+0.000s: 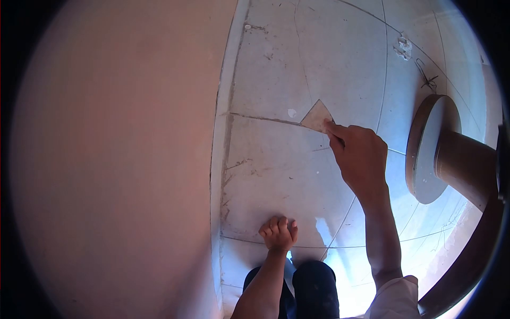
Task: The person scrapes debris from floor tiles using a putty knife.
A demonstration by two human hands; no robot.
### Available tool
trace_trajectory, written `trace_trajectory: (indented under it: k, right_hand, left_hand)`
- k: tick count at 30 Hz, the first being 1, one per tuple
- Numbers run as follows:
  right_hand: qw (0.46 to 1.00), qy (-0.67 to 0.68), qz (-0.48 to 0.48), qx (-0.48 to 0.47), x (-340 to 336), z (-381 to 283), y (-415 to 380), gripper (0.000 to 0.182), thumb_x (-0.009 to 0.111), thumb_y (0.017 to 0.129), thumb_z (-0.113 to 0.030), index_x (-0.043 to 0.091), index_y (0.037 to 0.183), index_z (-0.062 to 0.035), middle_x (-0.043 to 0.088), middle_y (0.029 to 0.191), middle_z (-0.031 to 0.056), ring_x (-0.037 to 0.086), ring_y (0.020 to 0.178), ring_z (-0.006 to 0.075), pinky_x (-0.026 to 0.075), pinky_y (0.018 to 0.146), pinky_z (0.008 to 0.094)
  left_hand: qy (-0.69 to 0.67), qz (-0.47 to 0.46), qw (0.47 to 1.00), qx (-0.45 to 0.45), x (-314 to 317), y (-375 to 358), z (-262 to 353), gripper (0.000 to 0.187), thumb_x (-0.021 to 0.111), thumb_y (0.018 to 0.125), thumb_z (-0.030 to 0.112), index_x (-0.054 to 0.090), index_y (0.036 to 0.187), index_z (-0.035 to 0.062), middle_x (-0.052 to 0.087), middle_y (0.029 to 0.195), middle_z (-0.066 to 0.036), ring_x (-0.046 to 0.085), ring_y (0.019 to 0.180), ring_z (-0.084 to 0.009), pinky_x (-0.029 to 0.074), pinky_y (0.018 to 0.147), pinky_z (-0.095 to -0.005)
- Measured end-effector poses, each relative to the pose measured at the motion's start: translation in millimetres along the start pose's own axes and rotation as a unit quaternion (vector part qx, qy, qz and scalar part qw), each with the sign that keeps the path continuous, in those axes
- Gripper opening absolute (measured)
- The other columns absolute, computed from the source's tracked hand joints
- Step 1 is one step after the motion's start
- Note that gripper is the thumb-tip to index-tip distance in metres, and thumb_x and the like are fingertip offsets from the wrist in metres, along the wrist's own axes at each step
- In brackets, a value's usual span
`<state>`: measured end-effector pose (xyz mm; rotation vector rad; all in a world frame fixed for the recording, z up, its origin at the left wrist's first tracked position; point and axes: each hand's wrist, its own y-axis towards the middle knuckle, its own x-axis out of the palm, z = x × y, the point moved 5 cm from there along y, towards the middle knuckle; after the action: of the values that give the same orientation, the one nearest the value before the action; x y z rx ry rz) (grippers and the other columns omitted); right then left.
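Observation:
My right hand [362, 157] is closed around a scraper [317, 116], its thin, light-coloured, square-cornered blade showing past the index finger. The handle is hidden inside my fist. Under the blade runs a dark joint line of the tiled floor [265, 175], and one blade corner overlaps that line. My left hand [279, 234] is curled into a fist low over the tiles, in front of my knees, with nothing showing in it. A small white fleck [291, 112] lies just left of the blade.
A plain wall [117, 159] with a pale skirting strip [217, 159] rises on the left. At right stands a round-based column [425, 154]. Beyond it lie bent wire [426, 77] and a crumpled white scrap [404, 48]. Dirt streaks mark the floor near the skirting.

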<state>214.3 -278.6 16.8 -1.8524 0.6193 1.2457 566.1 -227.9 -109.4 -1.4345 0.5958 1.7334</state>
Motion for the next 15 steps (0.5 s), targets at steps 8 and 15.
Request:
trace_trajectory:
  k: [8, 15]
  right_hand:
    - [1.0, 0.012, 0.018, 0.004, -14, 0, -3, 0.019, 0.065, 0.098, -0.023, 0.078, 0.112, -0.0205, 0.064, 0.065, 0.0083, 0.066, 0.059, 0.0236, 0.051, 0.057, 0.0365]
    - [0.994, 0.072, -0.037, 0.067, -19, -1, -2, 0.021, 0.067, 0.097, -0.021, 0.078, 0.115, -0.0164, 0.071, 0.076, 0.0116, 0.066, 0.065, 0.0266, 0.051, 0.065, 0.038]
  left_hand:
    - [0.0, 0.008, 1.0, 0.002, -3, 4, 0, 0.037, 0.065, 0.09, 0.043, 0.05, 0.114, 0.0198, 0.046, 0.118, -0.007, 0.042, 0.111, -0.028, 0.03, 0.092, -0.0467]
    - [0.001, 0.005, 1.0, 0.001, -1, 1, 1, 0.037, 0.065, 0.09, 0.044, 0.049, 0.114, 0.0202, 0.046, 0.119, -0.007, 0.042, 0.111, -0.0286, 0.03, 0.093, -0.0468]
